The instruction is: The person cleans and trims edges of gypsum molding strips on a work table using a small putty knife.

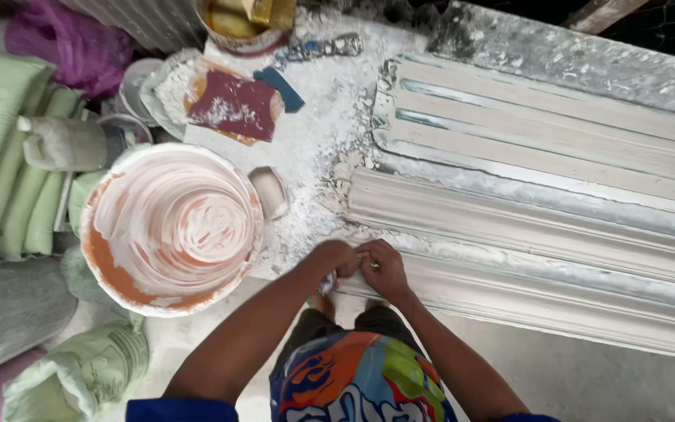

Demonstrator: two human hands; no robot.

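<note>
We see the long plaster moulding (541, 234) lying across the table (556, 55), its near end at the two hands. Left of it stands a plaster-smeared orange bucket (172, 228). Our left hand (336, 258) and right hand (384, 270) meet at the moulding's end, fingers curled narrowly; whether they grip anything we cannot tell.

One head-worn camera looks steeply down, close above the desk (330, 117), the person's forearms at bottom.
</note>
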